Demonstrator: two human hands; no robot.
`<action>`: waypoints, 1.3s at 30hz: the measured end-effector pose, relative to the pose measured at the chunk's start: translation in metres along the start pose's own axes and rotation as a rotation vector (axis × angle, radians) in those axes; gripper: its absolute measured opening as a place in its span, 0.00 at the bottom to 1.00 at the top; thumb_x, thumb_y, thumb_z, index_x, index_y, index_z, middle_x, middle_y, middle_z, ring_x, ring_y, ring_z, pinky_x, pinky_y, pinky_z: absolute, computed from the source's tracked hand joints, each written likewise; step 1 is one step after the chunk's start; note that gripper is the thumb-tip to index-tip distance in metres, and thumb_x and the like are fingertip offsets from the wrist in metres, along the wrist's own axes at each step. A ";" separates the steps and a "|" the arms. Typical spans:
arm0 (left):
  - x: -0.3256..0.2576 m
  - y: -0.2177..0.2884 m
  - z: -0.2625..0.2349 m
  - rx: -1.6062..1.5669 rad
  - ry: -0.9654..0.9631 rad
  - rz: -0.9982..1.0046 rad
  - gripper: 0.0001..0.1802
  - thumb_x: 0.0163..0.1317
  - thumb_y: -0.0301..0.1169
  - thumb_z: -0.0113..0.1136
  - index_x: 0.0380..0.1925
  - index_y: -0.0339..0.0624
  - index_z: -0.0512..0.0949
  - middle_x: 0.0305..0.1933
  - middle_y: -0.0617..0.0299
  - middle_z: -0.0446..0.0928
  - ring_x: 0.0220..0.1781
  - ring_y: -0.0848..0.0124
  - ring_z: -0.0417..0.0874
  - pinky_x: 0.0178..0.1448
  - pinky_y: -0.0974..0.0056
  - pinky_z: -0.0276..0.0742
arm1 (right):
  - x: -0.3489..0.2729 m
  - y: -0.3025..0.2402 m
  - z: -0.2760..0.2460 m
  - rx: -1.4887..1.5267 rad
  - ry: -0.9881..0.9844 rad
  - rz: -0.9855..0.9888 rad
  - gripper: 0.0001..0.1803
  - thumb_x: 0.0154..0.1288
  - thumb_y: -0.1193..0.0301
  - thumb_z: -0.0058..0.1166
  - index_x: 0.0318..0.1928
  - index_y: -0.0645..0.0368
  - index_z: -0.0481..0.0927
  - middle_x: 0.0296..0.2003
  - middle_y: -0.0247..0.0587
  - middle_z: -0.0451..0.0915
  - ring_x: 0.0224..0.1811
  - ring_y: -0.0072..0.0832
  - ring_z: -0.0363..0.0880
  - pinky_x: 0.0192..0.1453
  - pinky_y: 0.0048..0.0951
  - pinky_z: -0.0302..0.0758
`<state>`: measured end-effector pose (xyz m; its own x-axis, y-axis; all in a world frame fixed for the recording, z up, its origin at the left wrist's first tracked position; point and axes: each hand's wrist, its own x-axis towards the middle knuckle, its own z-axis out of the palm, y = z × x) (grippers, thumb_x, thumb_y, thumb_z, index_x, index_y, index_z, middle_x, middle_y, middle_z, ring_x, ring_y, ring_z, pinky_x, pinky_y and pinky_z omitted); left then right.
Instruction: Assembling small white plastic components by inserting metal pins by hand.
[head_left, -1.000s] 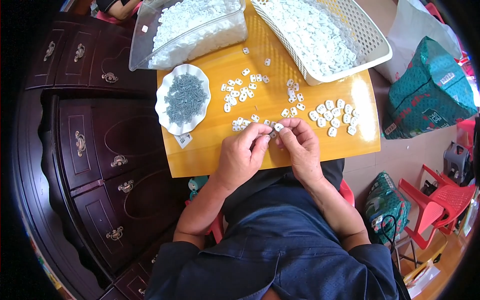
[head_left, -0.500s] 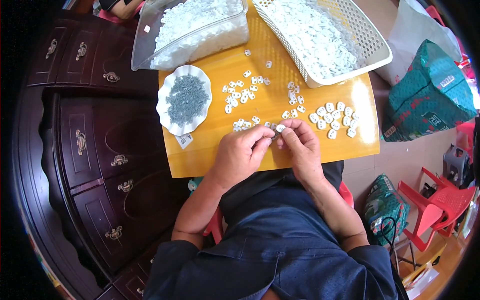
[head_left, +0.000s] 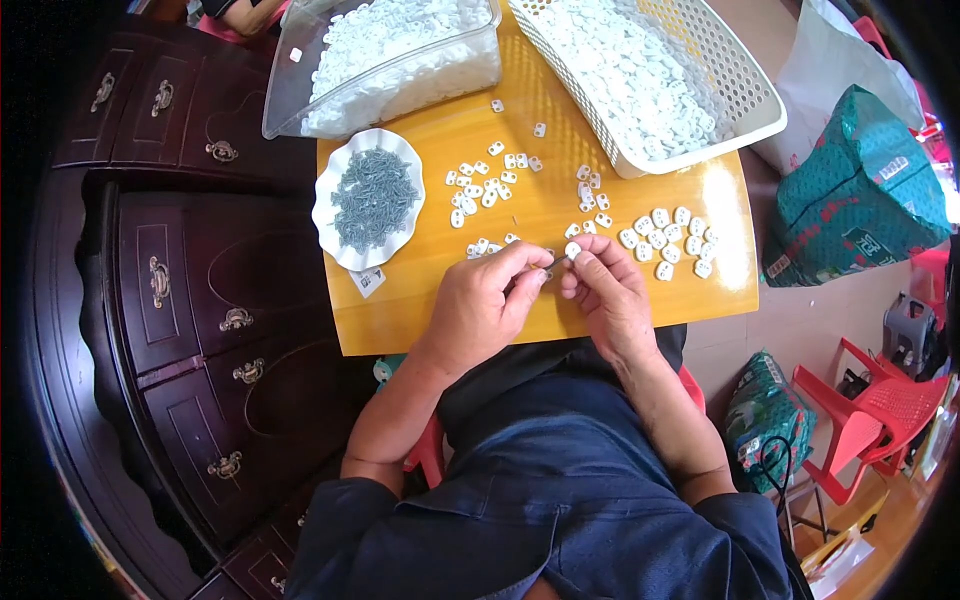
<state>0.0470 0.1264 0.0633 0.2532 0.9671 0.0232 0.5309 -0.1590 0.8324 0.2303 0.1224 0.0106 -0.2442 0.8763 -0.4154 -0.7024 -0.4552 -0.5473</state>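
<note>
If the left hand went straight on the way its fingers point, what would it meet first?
Probably the white piece pinched in the right hand, though depth is unclear.

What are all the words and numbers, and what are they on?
Big teal bag: pale characters, which I won't copy, and a label too small to read.
Card by the wavy dish: dark print, too small to read.
Smaller teal bag: print too blurred to read.
White piece in the right hand: none readable.

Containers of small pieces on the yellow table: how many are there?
3: a clear bin at the far left, a cream perforated basket at the far right, and a white wavy-edged dish nearer, on the left. None seems hidden.
</note>
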 end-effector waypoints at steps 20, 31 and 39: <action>0.013 -0.005 -0.014 -0.221 -0.152 -0.174 0.06 0.73 0.21 0.59 0.46 0.32 0.83 0.32 0.66 0.84 0.33 0.81 0.83 0.39 0.72 0.79 | -0.001 0.016 0.003 -0.280 0.011 -0.219 0.07 0.78 0.77 0.57 0.52 0.63 0.80 0.42 0.32 0.84 0.40 0.17 0.78 0.48 0.21 0.77; 0.015 0.002 -0.019 -0.345 -0.225 -0.267 0.07 0.76 0.22 0.56 0.48 0.33 0.81 0.29 0.68 0.80 0.30 0.83 0.77 0.35 0.74 0.74 | -0.002 0.015 0.004 -0.260 0.005 -0.220 0.07 0.78 0.77 0.57 0.52 0.64 0.80 0.42 0.32 0.84 0.40 0.17 0.78 0.49 0.21 0.77; 0.012 -0.013 -0.012 -0.361 -0.233 -0.234 0.07 0.76 0.23 0.55 0.48 0.33 0.80 0.30 0.68 0.79 0.30 0.83 0.76 0.35 0.74 0.74 | -0.002 0.017 0.000 -0.280 0.014 -0.221 0.08 0.77 0.77 0.59 0.52 0.63 0.81 0.42 0.32 0.84 0.40 0.17 0.79 0.50 0.21 0.77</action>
<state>0.0333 0.1428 0.0593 0.3568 0.8920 -0.2775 0.2910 0.1762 0.9404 0.2190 0.1129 0.0026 -0.0964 0.9570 -0.2737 -0.5260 -0.2824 -0.8022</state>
